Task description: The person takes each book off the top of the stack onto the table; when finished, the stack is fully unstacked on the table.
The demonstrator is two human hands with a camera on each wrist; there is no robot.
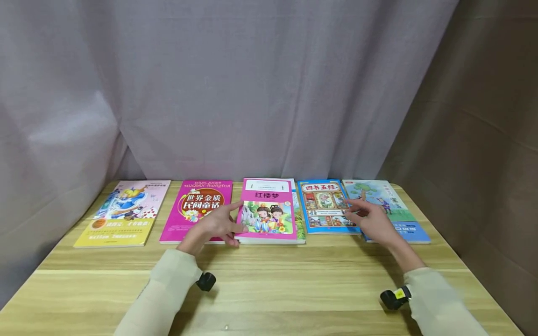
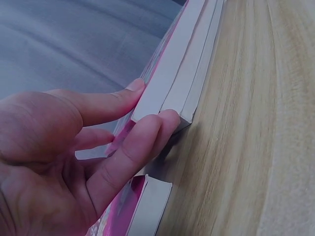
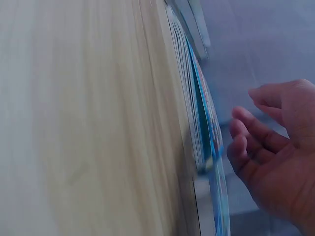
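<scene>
A pink storybook (image 1: 266, 212) lies on top of a small stack, with a greenish book (image 1: 299, 217) peeking out at its right. My left hand (image 1: 218, 225) holds the stack at its near-left corner. In the left wrist view the thumb (image 2: 134, 86) lies on the cover side and bent fingers (image 2: 162, 120) meet the page edges (image 2: 170, 64). My right hand (image 1: 370, 221), fingers loosely bent and holding nothing, hovers by the right edge of a blue comic-style book (image 1: 323, 221). In the right wrist view that blue book (image 3: 199, 108) is apart from the fingertips.
A magenta book (image 1: 176, 228) lies left of the stack, partly behind my left hand. Farther left is a pink-and-yellow book (image 1: 113, 231). A green-and-blue book (image 1: 399, 212) lies at the right. All rest along the back of the wooden table (image 1: 294, 289), before a grey curtain (image 1: 252, 93).
</scene>
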